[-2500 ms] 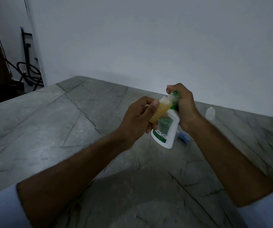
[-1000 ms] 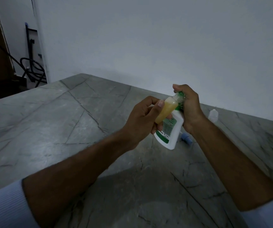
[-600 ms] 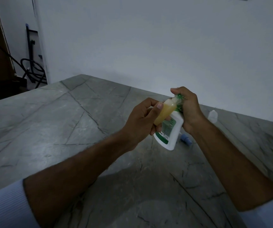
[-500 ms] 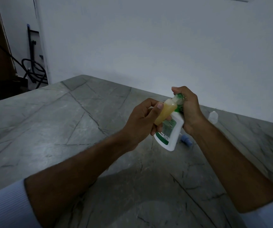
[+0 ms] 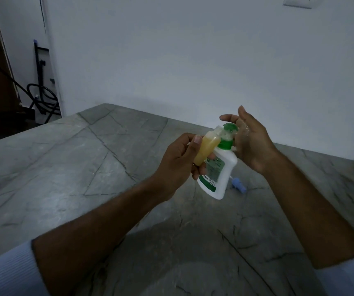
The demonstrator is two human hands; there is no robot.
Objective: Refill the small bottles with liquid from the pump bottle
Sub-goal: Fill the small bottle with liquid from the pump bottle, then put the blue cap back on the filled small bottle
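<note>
Over a grey stone table (image 5: 69, 159), our left hand (image 5: 178, 167) grips a small bottle (image 5: 207, 146), thumb laid along its side and fingers curled behind; the same hand seems to steady the white pump bottle (image 5: 218, 174), which hangs tilted above the table, though we cannot tell which fingers bear it. The small bottle's open neck sits against the green pump head (image 5: 228, 134), and yellow liquid fills it nearly to the shoulder. Our right hand (image 5: 251, 144) stands just beside the pump head with fingers straight and spread, holding nothing; a wet sheen shows on its palm. We judge this bottle all but filled, with capping left to do. A small blue piece (image 5: 238, 184), possibly its cap, lies on the table beyond the pump bottle. No other small bottle shows here, so how many remain we cannot say.
</note>
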